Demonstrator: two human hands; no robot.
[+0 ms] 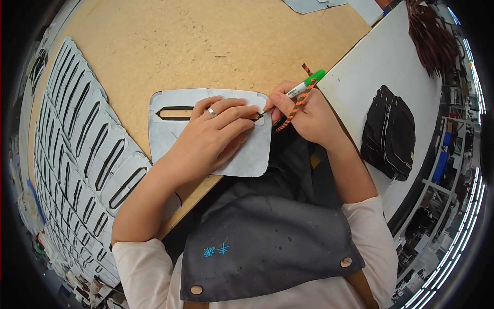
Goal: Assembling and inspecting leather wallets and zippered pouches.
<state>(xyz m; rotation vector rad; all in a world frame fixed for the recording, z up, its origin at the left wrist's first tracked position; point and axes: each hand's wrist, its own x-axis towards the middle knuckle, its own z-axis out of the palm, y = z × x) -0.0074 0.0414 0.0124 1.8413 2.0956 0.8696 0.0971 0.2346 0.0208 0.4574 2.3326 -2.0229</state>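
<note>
A pale grey panel (242,160) with rounded corners lies at the table's near edge, partly overhanging it. A black-edged, pointed-end slot (177,113) runs across its upper part, and table shows through it. My left hand (218,123), with a ring on it, lies over the slot's right half, fingers stretched out. My right hand (303,110) grips a marker pen (296,91) with a white barrel and green end. An orange-and-black cord (296,109) hangs along the pen. The pinched fingers are at the slot's right end, by my left fingertips; the working tip is hard to make out.
Overlapping rows of similar slotted panels (98,149) cover the left side of the tan table (221,46). On the white surface (381,67) at right sit a stack of black pieces (389,133) and a dark red bundle (431,38). Another grey piece (309,4) lies at the far edge.
</note>
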